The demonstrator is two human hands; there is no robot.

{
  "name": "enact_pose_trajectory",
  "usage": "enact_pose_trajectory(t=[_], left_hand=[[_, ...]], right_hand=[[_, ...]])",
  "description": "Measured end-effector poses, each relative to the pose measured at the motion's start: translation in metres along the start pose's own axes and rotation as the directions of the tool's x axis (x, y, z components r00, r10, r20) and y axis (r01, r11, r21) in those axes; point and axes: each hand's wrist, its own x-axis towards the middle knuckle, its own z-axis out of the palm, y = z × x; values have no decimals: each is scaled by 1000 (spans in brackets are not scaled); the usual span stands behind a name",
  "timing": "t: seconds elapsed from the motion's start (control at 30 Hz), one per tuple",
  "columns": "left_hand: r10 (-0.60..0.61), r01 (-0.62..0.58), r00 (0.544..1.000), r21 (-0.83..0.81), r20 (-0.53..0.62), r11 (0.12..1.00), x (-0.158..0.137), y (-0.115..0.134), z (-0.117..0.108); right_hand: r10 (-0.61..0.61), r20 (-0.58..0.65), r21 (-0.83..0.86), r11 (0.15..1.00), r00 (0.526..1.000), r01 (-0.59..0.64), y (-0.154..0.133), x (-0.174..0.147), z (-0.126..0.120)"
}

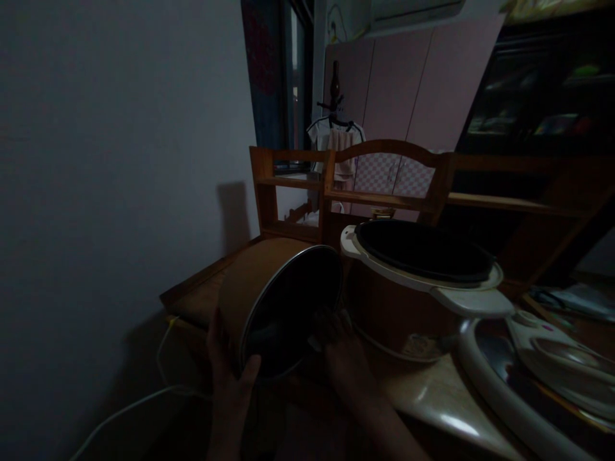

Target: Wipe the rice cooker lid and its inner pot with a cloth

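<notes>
A golden-brown pot (262, 269) with a dark inside and a shiny metal rim is tipped on its side, its mouth turned towards me and to the right. My left hand (230, 371) grips its lower left rim, thumb over the edge and fingers along the outer wall. At the right side of the mouth is my right hand (334, 333), its fingers bent round what looks like a pale cloth (316, 344). Dim light hides most of those fingers. Close by on the right stands a brown cooker (394, 307) with a white rim and a black interior.
A cooker lid (552, 358) with a pale edge lies at the right on the glossy tabletop (432, 390). Behind stands a wooden shelf frame (389, 202). A white cable (129, 400) hangs at the left, beside the wall (120, 160).
</notes>
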Motion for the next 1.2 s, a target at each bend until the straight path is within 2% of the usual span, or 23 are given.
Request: enact_pose_trajectory(t=[0.17,0.3,0.7,0.9,1.1,1.2], left_hand=[[15,-15,1000,-52,4,999,1,-1,0],[48,-48,999,-28,4,998,1,0,1],[48,-49,999,-18,-23,999,0,5,4],[32,-32,999,-3,5,999,1,3,1],[77,-77,997,1,-27,997,1,7,5],[52,-52,998,-4,-39,999,0,7,6]], right_hand=[[5,9,-14,1000,1000,-5,1,-4,0],[9,-3,-28,1000,1000,-9,2,-6,-2],[25,23,-12,1000,999,-25,1,-10,-8],[37,57,-32,999,998,-35,2,-15,-13],[38,45,-79,996,998,-35,6,-17,-14],[35,63,-68,997,997,-30,8,-16,-15]])
